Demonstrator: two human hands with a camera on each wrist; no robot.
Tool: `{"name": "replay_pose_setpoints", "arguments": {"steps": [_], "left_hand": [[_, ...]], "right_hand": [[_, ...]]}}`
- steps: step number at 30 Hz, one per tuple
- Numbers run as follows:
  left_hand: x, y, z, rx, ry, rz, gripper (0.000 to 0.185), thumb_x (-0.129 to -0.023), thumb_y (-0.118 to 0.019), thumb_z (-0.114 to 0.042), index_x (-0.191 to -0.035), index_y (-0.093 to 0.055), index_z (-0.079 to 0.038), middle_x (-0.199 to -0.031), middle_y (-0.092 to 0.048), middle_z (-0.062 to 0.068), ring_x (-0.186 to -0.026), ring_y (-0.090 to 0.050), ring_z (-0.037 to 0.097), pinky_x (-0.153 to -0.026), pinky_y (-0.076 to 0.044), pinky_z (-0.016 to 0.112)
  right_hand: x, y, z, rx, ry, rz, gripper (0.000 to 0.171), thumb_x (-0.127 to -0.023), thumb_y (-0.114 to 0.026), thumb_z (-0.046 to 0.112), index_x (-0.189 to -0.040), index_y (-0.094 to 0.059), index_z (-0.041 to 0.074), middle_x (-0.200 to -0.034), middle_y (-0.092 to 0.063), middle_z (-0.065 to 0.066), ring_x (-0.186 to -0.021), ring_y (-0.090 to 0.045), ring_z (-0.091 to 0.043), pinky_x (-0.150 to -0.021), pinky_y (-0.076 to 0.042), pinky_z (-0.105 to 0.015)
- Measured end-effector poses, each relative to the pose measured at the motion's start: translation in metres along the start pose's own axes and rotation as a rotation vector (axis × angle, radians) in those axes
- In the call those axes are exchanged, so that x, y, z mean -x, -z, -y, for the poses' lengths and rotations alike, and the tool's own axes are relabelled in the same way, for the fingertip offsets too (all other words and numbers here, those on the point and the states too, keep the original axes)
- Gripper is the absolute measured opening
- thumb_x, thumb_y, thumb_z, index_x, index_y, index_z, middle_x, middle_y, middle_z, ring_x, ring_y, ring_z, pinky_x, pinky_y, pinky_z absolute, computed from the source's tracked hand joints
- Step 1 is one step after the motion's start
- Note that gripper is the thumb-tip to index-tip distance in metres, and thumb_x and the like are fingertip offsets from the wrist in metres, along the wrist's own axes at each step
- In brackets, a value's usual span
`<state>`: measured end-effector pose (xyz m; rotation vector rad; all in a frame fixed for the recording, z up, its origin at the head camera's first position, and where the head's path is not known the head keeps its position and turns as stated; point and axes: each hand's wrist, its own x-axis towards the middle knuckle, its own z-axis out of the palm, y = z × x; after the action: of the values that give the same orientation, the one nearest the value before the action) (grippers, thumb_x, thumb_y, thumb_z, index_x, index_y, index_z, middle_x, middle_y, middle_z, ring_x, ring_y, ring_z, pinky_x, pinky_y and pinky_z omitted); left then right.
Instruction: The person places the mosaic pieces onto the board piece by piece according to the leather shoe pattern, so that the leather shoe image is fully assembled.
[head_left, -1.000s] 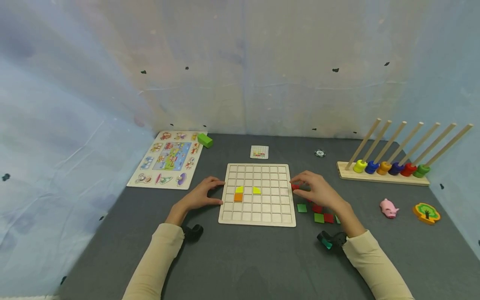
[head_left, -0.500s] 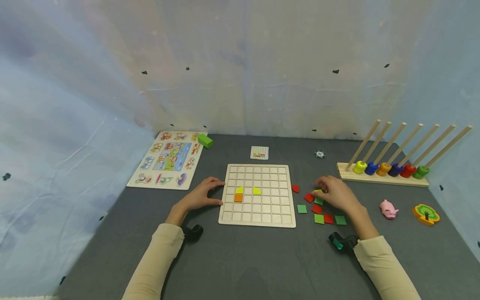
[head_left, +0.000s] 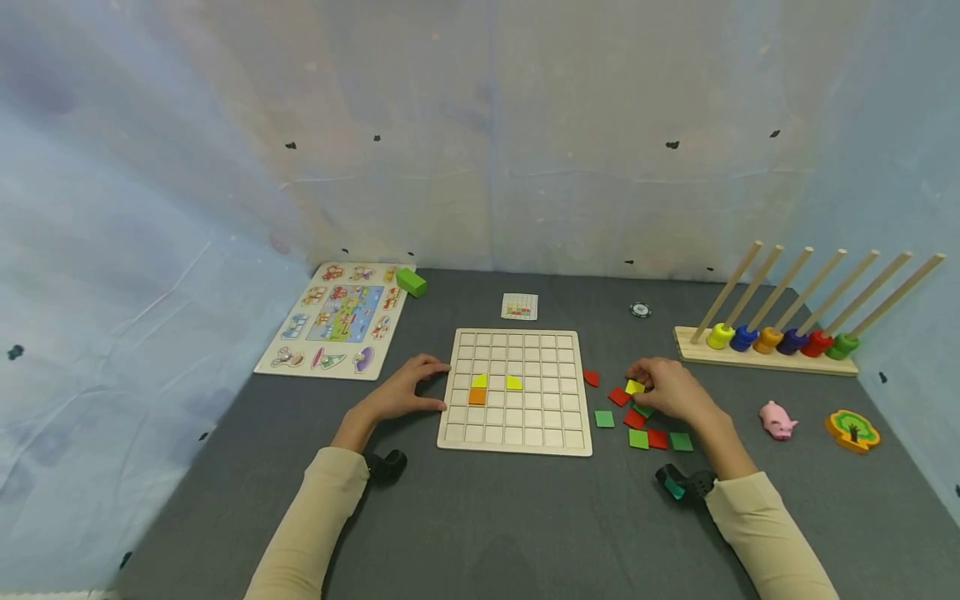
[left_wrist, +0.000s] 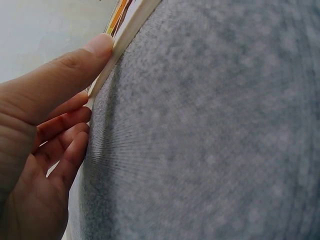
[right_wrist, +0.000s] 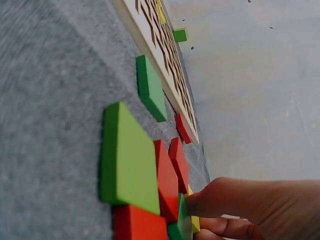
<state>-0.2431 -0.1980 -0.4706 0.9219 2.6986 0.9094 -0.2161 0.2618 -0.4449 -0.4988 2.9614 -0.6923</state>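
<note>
The left hand (head_left: 406, 387) rests its thumb and fingertips on the left edge of a wooden grid board (head_left: 525, 448); the left wrist view shows the thumb (left_wrist: 75, 67) against that edge. Set in the board are two yellow pieces (head_left: 513, 382) and an orange square (head_left: 477, 397). To the board's right, the right hand (head_left: 672, 389) pinches a yellow tile (head_left: 633, 387) among loose tiles. Its thumb (right_wrist: 220, 200) partly hides the yellow tile and a dark green tile (right_wrist: 183, 222) in the right wrist view. Red tiles (head_left: 619, 397) lie beside it.
A pattern card (head_left: 519, 307) lies behind the board. At the left is a picture puzzle (head_left: 375, 367) with a green block (head_left: 410, 282) at its corner. A peg stand (head_left: 765, 356), a pink pig (head_left: 777, 419), a tree piece (head_left: 852, 427) and a chip (head_left: 640, 309) are at the right.
The right hand has moved right from the board's right edge, leaving a red piece there, to the yellow tile. The dark green tile has shifted slightly. The left hand stays put.
</note>
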Motion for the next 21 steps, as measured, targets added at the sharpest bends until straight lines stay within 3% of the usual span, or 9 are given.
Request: {"name": "replay_pose_setpoints", "arguments": {"steps": [6, 14, 17, 21], "left_hand": [[0.0, 0.0, 0.0, -0.005, 0.004, -0.002, 0.067, -0.078, -0.075, -0.036, -0.134, -0.05, -0.009, -0.126, -0.045, 0.01, -0.116, -0.042, 0.025, -0.099, -0.033, 0.048], [0.0, 0.001, -0.002, -0.007, 0.001, -0.003, 0.066, -0.078, -0.076, -0.034, -0.134, -0.051, -0.009, -0.125, -0.045, 0.01, -0.115, -0.042, 0.025, -0.099, -0.033, 0.047], [0.0, 0.0, -0.003, -0.007, 0.002, 0.001, 0.066, -0.078, -0.076, -0.034, -0.134, -0.05, -0.008, -0.125, -0.045, 0.01, -0.115, -0.042, 0.025, -0.099, -0.033, 0.047], [0.0, 0.0, -0.003, -0.014, 0.006, -0.002, 0.066, -0.078, -0.076, -0.034, -0.134, -0.05, -0.009, -0.125, -0.045, 0.01, -0.115, -0.042, 0.025, -0.099, -0.033, 0.047]], "right_hand": [[-0.005, -0.003, 0.009, 0.018, 0.072, -0.041, 0.027, -0.076, -0.074, 0.011, -0.101, -0.069, 0.001, -0.088, -0.063, -0.007, -0.077, -0.056, -0.02, -0.067, -0.047, -0.039], [-0.022, -0.021, 0.05, -0.1, 0.293, -0.119, 0.029, -0.078, -0.075, 0.011, -0.105, -0.069, 0.002, -0.095, -0.062, -0.007, -0.081, -0.058, -0.023, -0.069, -0.048, -0.036], [-0.031, -0.03, 0.066, -0.127, 0.38, -0.11, 0.029, -0.078, -0.074, 0.011, -0.105, -0.069, 0.002, -0.096, -0.063, -0.006, -0.081, -0.059, -0.021, -0.068, -0.049, -0.035], [-0.043, -0.041, 0.087, -0.167, 0.435, -0.077, 0.029, -0.08, -0.071, 0.011, -0.108, -0.069, 0.003, -0.098, -0.064, -0.005, -0.085, -0.06, -0.019, -0.071, -0.05, -0.034]]}}
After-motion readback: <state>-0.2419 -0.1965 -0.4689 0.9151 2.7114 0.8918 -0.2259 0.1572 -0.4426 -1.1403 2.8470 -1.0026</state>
